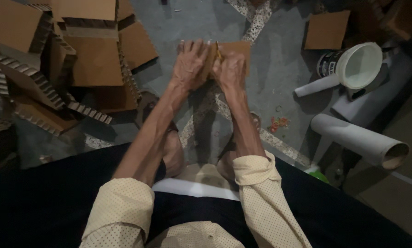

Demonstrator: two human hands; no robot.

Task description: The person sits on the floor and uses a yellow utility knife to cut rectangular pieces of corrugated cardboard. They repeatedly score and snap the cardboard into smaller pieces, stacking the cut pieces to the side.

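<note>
- Both hands meet over the grey floor, out in front of the knees. Left hand and right hand are pressed side by side on one brown cardboard piece, held off the floor.
- Left fingers curl over the piece's near face, closed on it. Right fingers wrap its middle, also closed; a thin yellowish strip shows between the two hands, prob. a band or the card's edge, too dim to tell.
- Room: bare floor ahead and just right of the hands; left side crowded right up to the forearm.
- Count: 1 piece in hand, 1 loose cardboard square far right, 1 white bucket lying on its side, 2 clear cardboard tubes, maybe a third by the bucket.
- Left: big heap of cardboard stacks w/ corrugated edges showing, several stacks, tilted and overlapping.
- Small cluster of red and orange rubber bands on the floor near the right forearm.
- Tubes and bucket close off the right edge.
</note>
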